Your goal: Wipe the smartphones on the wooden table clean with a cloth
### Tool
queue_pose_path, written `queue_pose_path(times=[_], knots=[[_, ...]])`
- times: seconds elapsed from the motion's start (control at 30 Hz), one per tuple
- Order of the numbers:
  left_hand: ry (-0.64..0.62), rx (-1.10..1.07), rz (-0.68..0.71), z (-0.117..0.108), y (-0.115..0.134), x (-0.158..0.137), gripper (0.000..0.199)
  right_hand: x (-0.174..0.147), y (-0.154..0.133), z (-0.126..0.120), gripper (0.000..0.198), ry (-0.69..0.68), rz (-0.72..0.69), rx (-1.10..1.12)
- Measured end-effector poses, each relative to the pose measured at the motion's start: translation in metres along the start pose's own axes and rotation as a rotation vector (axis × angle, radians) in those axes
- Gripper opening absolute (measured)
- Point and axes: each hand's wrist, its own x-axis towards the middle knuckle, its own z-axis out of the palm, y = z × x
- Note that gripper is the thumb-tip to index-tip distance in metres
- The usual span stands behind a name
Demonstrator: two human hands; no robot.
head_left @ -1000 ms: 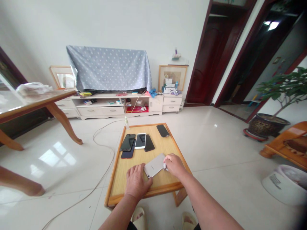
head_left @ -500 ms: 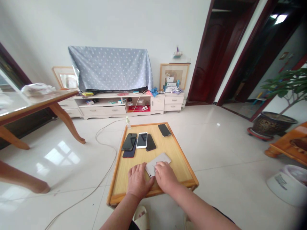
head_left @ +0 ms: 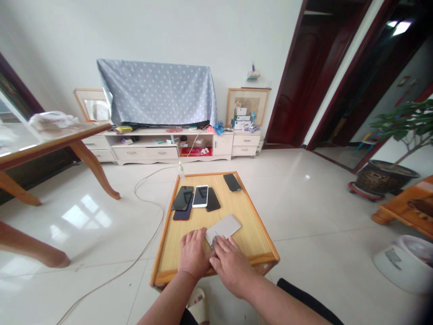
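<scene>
A pale silver smartphone (head_left: 226,224) lies face down and slanted on the small wooden table (head_left: 246,234). My left hand (head_left: 194,253) grips its lower left end from the side, with the thumb partly hidden under my right hand. My right hand (head_left: 233,264) rests over the phone's lower edge, fingers stretched out and close together. A small grey patch shows at its fingertips; I cannot make out what it is. Farther up the table are a white smartphone (head_left: 200,196), a black smartphone (head_left: 182,197), a dark blue phone (head_left: 182,214), another black phone (head_left: 213,200) and a dark phone (head_left: 232,182).
A small clear bottle (head_left: 181,170) stands at the table's far left corner. A cable (head_left: 161,221) runs over the floor at the left, near a larger table (head_left: 91,167). At the right are a white bucket (head_left: 402,262) and a potted plant (head_left: 382,178).
My right hand has shifted down and its bent fingers have stretched out over the phone's lower end. My left hand and the phone stay in place.
</scene>
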Motion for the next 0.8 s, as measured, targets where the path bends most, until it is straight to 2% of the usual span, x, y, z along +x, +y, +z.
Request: queue_pose_path(times=[0.07, 0.2, 0.27, 0.33, 0.43, 0.5, 0.7, 0.8], knots=[[0.003, -0.002, 0.000, 0.000, 0.000, 0.000, 0.052, 0.001, 0.003, 0.000, 0.054, 0.002, 0.029, -0.005], [-0.002, 0.003, -0.012, -0.001, 0.002, 0.000, 0.055, 0.020, 0.037, -0.013, 0.055, 0.026, 0.279, -0.102], [-0.003, 0.004, -0.012, -0.001, 0.002, 0.000, 0.055, 0.024, 0.042, -0.015, 0.056, 0.040, 0.343, -0.131], [0.011, 0.001, -0.006, 0.001, 0.000, 0.000, 0.055, 0.021, 0.031, -0.011, 0.056, 0.041, 0.296, -0.111], [0.021, -0.002, 0.026, 0.003, -0.003, 0.000, 0.055, 0.011, 0.003, -0.003, 0.054, 0.018, 0.077, -0.009], [0.019, 0.001, 0.042, 0.004, -0.005, 0.000, 0.055, 0.010, -0.005, -0.002, 0.052, 0.007, 0.012, 0.033], [0.051, 0.005, 0.031, 0.004, -0.004, -0.001, 0.060, 0.030, 0.020, -0.015, 0.056, 0.035, 0.290, -0.043], [0.044, 0.008, 0.047, 0.005, -0.006, -0.001, 0.055, 0.026, 0.006, -0.012, 0.055, 0.008, 0.157, 0.024]])
